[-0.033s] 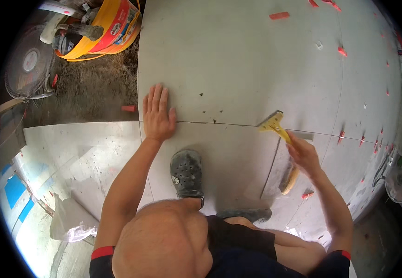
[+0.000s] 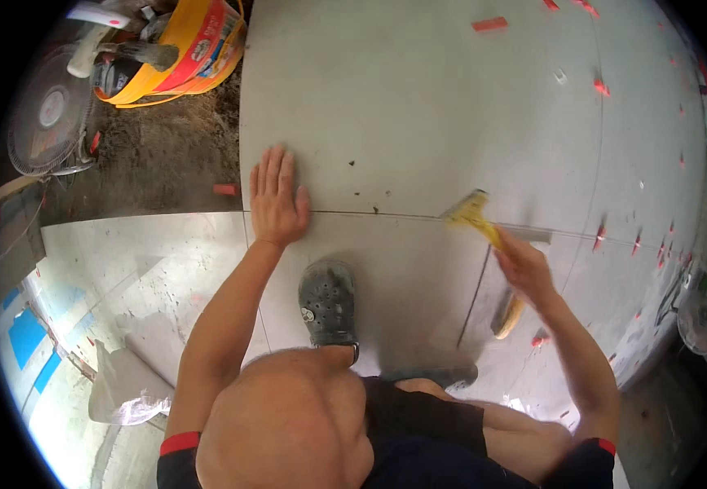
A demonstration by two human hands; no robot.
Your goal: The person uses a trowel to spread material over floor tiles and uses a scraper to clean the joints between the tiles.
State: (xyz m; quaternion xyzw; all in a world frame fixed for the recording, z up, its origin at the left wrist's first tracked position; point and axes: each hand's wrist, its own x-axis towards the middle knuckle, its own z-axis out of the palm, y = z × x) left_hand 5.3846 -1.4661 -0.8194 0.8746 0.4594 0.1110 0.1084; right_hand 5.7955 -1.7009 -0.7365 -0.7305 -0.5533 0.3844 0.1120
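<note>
My left hand [image 2: 278,200] lies flat on the large pale grey floor tiles [image 2: 402,106], fingers spread slightly, by the edge of a bare dark patch. In my right hand [image 2: 524,267] is a yellow scraper [image 2: 469,218], its fingers closed round the handle. The scraper's blade end is over the joint between two tiles; in blur, I cannot tell whether it touches. Several dark crumbs [image 2: 356,194] lie near that joint, between my hands. Beneath my right wrist rests a flat trowel with a wooden handle [image 2: 510,316], partly hidden by my hand.
A yellow and red bucket [image 2: 198,69] of tools stands at the far left on rough dark ground [image 2: 166,155], beside a fan [image 2: 50,110]. Red wedges [image 2: 489,24] are scattered on the tiles and set in joints at right. My dark clog [image 2: 328,301] stands between my arms.
My right hand and the scraper have shifted slightly left along the joint. My left hand stays on the tile.
</note>
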